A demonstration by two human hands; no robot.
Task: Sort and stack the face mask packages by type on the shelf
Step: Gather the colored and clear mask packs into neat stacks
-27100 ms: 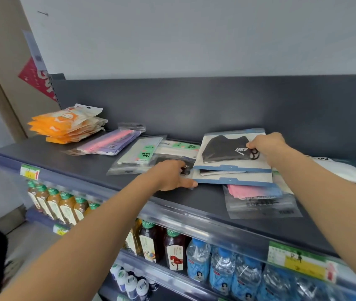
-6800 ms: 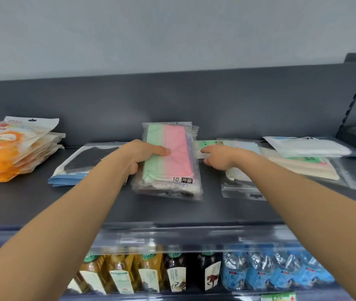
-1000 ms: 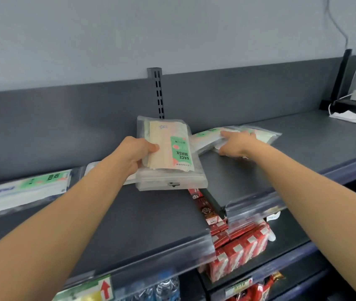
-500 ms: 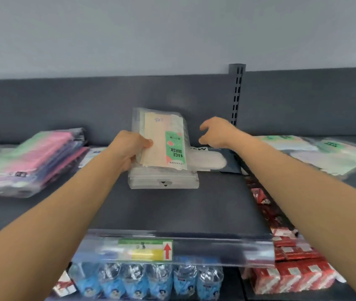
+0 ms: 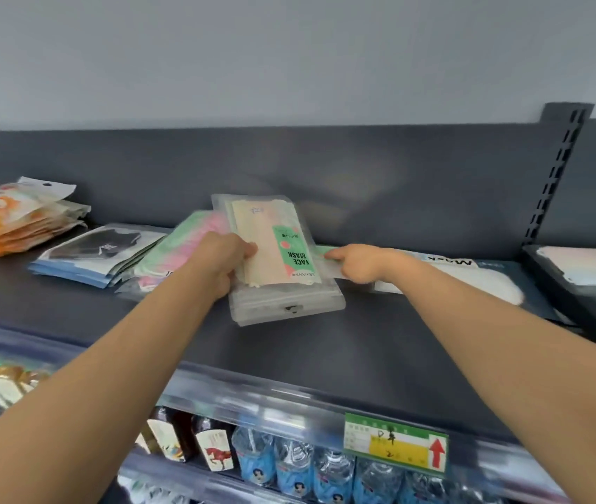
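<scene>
Face mask packets (image 5: 277, 261), a clear-bagged stack, tilt over the shelf (image 5: 325, 358); your left hand (image 5: 221, 265) grips their nine-o'clock edge, thumb on top, fingers curled under. At three o'clock your right hand (image 5: 357, 264), fingers curled, meets them; any grip is unclear.

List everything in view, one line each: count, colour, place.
orange mask packages: one stack, orange, shelf far left
black mask packages: one stack, black with blue trim, right of orange
pink-green mask packages: one stack, behind left hand
beige FACE MASK packages: one stack, beige and green, held mid-shelf
white Mask package: one, white, right
shelf: one, dark grey
price label: one, green-yellow, shelf front
water bottles: several, blue labels, below
left hand: grips beige stack
right hand: at stack's right edge
</scene>
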